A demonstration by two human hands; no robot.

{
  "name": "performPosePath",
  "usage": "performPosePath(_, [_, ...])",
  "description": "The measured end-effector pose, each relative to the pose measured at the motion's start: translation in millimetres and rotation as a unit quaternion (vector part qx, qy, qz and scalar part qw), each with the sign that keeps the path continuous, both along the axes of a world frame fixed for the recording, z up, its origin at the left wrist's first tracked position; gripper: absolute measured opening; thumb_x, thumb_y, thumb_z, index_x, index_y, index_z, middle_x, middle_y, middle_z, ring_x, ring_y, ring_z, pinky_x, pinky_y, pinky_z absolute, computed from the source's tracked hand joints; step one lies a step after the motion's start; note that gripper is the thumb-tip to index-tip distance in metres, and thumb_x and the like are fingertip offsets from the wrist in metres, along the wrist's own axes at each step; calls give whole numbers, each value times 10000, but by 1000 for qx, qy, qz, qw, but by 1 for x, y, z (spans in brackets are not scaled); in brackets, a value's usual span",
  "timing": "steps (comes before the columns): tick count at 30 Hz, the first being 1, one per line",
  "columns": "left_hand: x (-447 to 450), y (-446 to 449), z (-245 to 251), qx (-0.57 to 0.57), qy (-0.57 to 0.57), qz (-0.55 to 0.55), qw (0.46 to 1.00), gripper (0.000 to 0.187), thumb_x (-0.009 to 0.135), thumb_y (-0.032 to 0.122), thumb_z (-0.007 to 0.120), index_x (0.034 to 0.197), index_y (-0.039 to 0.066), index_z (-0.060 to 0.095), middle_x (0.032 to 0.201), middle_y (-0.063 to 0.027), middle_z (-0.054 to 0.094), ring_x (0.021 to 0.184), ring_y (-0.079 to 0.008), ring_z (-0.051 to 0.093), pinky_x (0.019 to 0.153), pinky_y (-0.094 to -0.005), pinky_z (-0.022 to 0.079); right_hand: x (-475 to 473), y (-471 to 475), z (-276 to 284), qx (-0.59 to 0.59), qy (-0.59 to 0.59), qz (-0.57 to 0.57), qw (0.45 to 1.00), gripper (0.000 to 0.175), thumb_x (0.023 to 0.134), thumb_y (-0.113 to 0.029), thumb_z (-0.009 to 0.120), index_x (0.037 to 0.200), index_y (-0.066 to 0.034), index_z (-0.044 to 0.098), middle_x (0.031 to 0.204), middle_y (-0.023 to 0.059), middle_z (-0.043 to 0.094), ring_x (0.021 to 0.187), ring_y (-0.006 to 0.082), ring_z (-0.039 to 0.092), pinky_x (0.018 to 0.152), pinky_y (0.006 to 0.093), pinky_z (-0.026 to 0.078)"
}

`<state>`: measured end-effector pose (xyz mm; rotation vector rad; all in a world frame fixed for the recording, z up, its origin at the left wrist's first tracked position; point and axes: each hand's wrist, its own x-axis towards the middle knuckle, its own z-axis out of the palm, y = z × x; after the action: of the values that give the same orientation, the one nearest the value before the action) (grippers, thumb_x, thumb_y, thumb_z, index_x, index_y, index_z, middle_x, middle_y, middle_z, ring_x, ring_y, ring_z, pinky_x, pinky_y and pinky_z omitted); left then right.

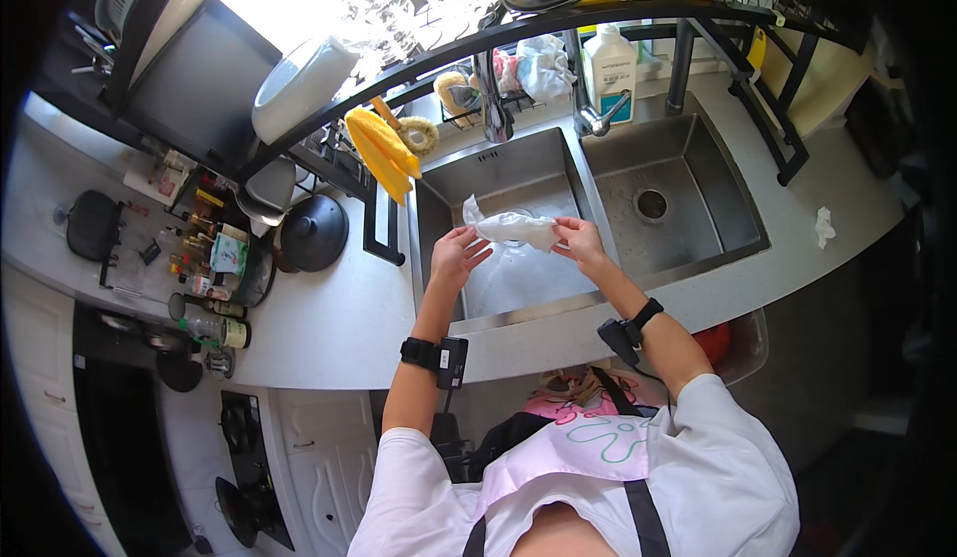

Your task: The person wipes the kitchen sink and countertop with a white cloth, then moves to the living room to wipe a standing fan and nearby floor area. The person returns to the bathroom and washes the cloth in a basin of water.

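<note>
A crumpled white cloth or wipe [516,229] is stretched between my two hands above the larger left basin [516,280] of a steel double sink. My left hand [457,253] pinches its left end, where a loose corner sticks up. The right end is gripped by the thumb and fingers of my right hand [579,241]. Behind the cloth, the basin's drain is partly hidden. A chrome faucet [490,101] hangs over the back of this basin, and a second mixer tap [593,119] stands at the divider.
The smaller right basin [658,198] has an open drain. A yellow cloth [381,151] and a scrub brush [417,135] hang from the black rack [419,63] over the sink. A white bottle [610,71] stands behind the taps. A lidded black pot [314,232] is at left; a crumpled tissue [824,228] lies at right.
</note>
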<state>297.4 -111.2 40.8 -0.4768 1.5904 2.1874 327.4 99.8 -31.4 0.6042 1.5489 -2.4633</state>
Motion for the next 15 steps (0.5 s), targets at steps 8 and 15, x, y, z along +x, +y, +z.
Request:
performPosePath(8, [1,18,-3,-116,77,-70,988,235,827,100,523,1045,27,473,975,-92,543,896,-212,556,754,-362,492,0,-13,16,-48,47,47,997,196,873,-115,415,1029,-10,468,940,99,551,823,200,584,694,340,522])
performPosePath(15, [3,10,-28,-142,94,-200,965,236,784,72,552,1013,16,559,913,-69,599,810,-160,593,687,-298,514,15,-46,32,-38,117,35,992,370,811,-75,531,1158,-26,412,969,108,549,861,188,574,679,301,524])
